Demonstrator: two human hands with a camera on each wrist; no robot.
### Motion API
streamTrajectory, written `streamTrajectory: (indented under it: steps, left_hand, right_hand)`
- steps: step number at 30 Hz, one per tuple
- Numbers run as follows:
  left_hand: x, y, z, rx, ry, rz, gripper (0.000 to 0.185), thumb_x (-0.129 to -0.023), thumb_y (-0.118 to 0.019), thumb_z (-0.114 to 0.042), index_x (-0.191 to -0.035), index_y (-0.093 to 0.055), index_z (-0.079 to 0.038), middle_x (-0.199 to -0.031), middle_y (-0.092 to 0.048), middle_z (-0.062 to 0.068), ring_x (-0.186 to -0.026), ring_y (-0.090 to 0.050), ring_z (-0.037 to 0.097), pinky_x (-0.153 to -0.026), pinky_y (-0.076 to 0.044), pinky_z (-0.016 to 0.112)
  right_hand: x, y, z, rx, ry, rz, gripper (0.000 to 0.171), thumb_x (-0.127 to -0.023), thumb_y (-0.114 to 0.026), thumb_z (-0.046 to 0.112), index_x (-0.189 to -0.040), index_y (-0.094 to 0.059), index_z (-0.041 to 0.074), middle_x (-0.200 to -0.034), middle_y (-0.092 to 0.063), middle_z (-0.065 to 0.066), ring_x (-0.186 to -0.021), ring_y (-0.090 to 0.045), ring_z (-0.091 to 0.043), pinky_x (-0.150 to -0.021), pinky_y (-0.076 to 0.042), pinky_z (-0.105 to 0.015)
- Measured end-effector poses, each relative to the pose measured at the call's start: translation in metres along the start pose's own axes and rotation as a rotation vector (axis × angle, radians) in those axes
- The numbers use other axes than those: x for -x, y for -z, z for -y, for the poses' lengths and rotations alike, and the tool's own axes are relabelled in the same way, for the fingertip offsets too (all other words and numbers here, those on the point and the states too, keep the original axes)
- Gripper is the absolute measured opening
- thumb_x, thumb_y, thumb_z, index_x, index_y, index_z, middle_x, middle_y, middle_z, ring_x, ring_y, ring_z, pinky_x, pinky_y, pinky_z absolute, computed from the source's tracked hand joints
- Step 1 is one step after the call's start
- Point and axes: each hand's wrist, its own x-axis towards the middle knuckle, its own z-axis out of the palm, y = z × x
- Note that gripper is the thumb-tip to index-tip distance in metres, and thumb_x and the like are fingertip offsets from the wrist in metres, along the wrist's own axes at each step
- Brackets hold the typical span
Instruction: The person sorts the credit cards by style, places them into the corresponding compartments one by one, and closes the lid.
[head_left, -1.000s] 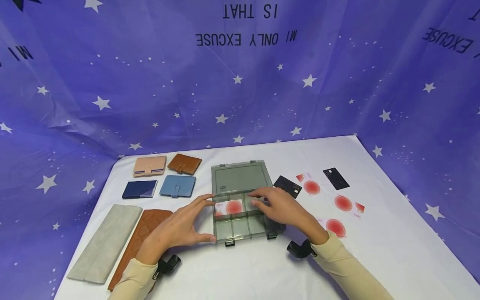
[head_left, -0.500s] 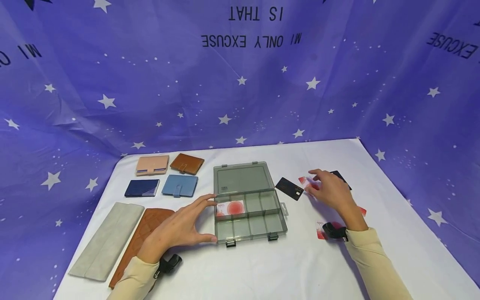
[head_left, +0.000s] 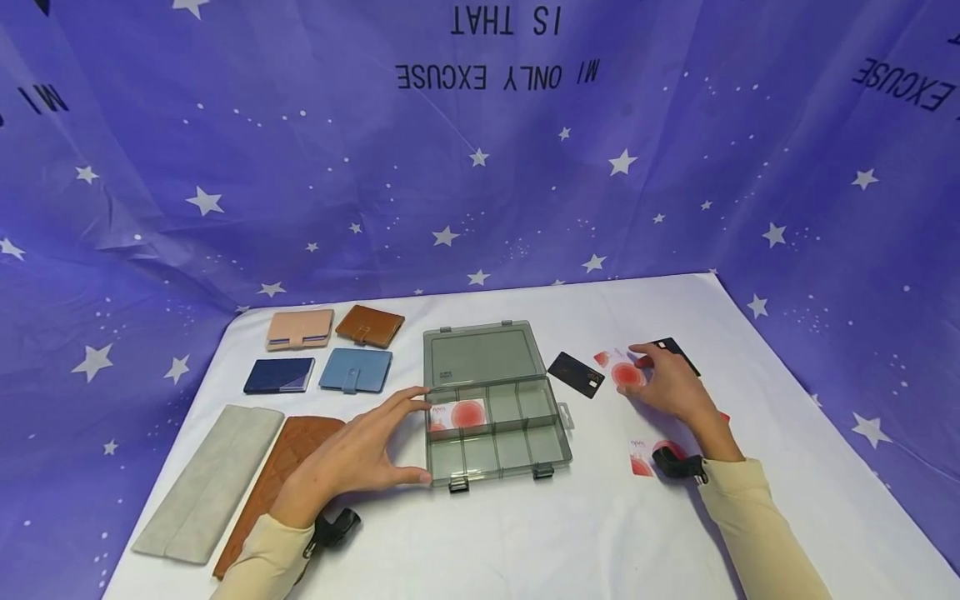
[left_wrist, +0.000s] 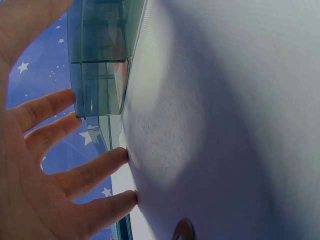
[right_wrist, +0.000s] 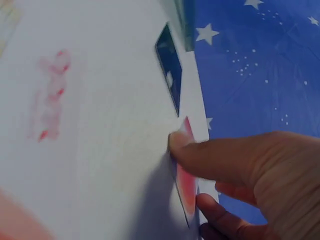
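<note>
A smoky clear plastic compartment box [head_left: 514, 450] lies with its lid folded back. One white card with a red circle [head_left: 467, 414] rests in its upper left compartments. My left hand [head_left: 348, 454] spans the box's left side with thumb and fingers extended; fingertips touch the box corner in the left wrist view. At the right, my right hand [head_left: 675, 387] pinches another red-circle card [head_left: 627, 373] between thumb and fingers. That card [right_wrist: 186, 192] is at or just above the table; the right wrist view does not settle which.
Black cards [head_left: 576, 375] and more red-circle cards [head_left: 642, 458] lie right of the box, partly hidden by my right arm. Small wallets [head_left: 356, 371] sit back left. A grey long wallet [head_left: 210, 483] and a brown one [head_left: 262, 492] lie front left.
My right hand has gone from the box's upper right compartments to the red-circle card at the right, its fingers now at that card's edges. My left hand has stayed by the box.
</note>
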Motion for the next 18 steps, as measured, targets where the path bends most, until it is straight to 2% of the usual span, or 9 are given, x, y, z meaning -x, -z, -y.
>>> streamTrajectory:
  steps: [5, 11, 15, 18]
  left_hand:
    - [0.001, 0.001, 0.000, 0.001, 0.007, 0.005, 0.096, -0.078, -0.088, -0.069, -0.154, -0.056, -0.020, -0.170, -0.042, 0.001, -0.139, -0.061, 0.032, -0.102, -0.056, 0.054]
    - [0.001, 0.001, -0.001, 0.008, 0.011, 0.015, 0.096, -0.079, -0.086, -0.070, -0.154, -0.055, -0.019, -0.170, -0.041, 0.002, -0.140, -0.060, 0.033, -0.103, -0.056, 0.055]
    - [0.002, 0.001, -0.001, 0.002, 0.011, 0.013, 0.096, -0.080, -0.086, -0.071, -0.154, -0.055, -0.019, -0.170, -0.041, 0.002, -0.139, -0.060, 0.033, -0.102, -0.056, 0.055]
    - [0.002, 0.002, -0.002, 0.005, 0.018, 0.017, 0.096, -0.080, -0.086, -0.070, -0.155, -0.055, -0.020, -0.170, -0.041, 0.002, -0.140, -0.060, 0.033, -0.102, -0.056, 0.055]
  right_hand:
    - [-0.005, 0.001, -0.001, -0.073, 0.008, 0.012, 0.072, -0.082, -0.091, 0.016, -0.143, -0.060, -0.006, -0.123, -0.072, -0.028, -0.119, -0.063, -0.049, -0.105, -0.046, -0.067]
    - [-0.006, 0.004, -0.001, -0.030, 0.020, -0.004, 0.064, -0.079, -0.093, 0.018, -0.131, -0.067, -0.006, -0.113, -0.071, -0.028, -0.103, -0.066, -0.044, -0.091, -0.051, -0.061]
    - [-0.003, 0.008, 0.002, 0.007, -0.018, 0.002, 0.055, -0.086, -0.086, 0.017, -0.135, -0.065, 0.004, -0.107, -0.072, -0.024, -0.094, -0.067, -0.039, -0.081, -0.054, -0.057]
    - [-0.001, 0.011, 0.004, 0.003, -0.024, -0.044, 0.044, -0.095, -0.079, 0.015, -0.137, -0.067, 0.009, -0.105, -0.074, -0.021, -0.091, -0.068, -0.038, -0.076, -0.054, -0.054]
